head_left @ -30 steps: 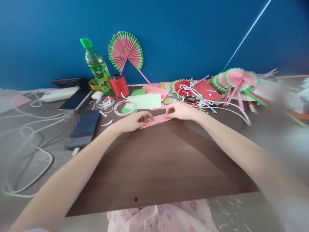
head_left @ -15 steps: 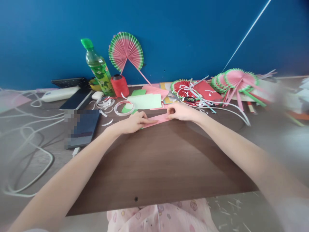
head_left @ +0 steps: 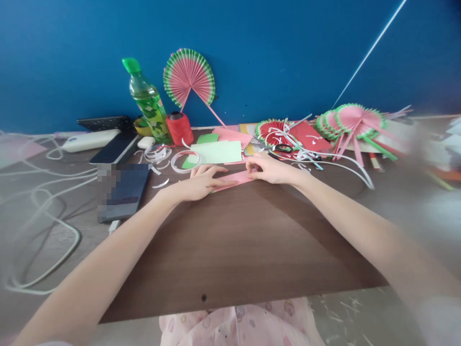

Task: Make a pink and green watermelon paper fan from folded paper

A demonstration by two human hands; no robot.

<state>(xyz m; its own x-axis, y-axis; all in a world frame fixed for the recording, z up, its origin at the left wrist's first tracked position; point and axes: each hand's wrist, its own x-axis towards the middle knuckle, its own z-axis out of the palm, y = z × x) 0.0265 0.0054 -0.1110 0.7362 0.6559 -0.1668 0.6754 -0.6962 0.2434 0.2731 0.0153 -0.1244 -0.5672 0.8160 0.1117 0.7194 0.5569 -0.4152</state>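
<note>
My strip of paper [head_left: 242, 177] is pink, with green at its left end; beyond it I see pale green sheets [head_left: 223, 152]; the fan [head_left: 189, 79] shows pink, then whitish, then a green rim, against a blue wall [head_left: 273, 53]; my desk [head_left: 216, 250] is brown; the spool [head_left: 180, 129] is red; my clothing [head_left: 252, 329] is pale pink, printed with small shapes.

A deep blue wall [head_left: 273, 48] rises behind the brown desk [head_left: 223, 250], with a thin white line [head_left: 370, 50] slanting up it at right. Soft shadow [head_left: 313, 223] crosses the desk; below, I see greyish floor [head_left: 320, 329] littered with pale scraps [head_left: 349, 306].
</note>
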